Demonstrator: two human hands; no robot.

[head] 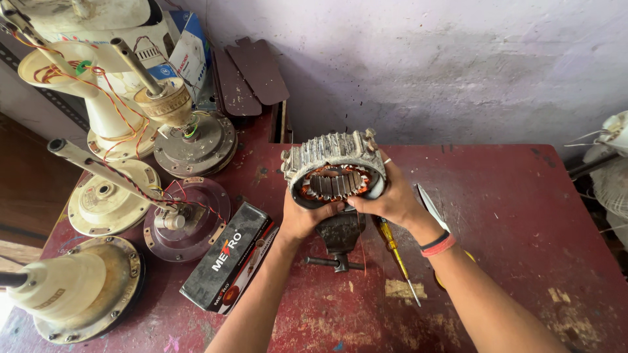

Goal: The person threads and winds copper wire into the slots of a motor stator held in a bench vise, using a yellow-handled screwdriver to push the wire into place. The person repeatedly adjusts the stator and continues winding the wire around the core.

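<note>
both hands, left hand (302,219) and right hand (390,199), grip closed on motor stator (333,171), above what looks like a vise (339,236)

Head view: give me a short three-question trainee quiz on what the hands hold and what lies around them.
1. True or false: both hands hold the round stator above the red table.
2. Which tool lies on the table under the right hand?
A. a hammer
B. a yellow-handled screwdriver
C. a pair of pliers
3. Fill in: the black box lies to the ___ of the left hand, as seen in the picture.

Key
1. True: each hand has a grip on one side of the stator.
2. B.
3. Left; it sits between the hand and the ceiling fan motors.
</note>
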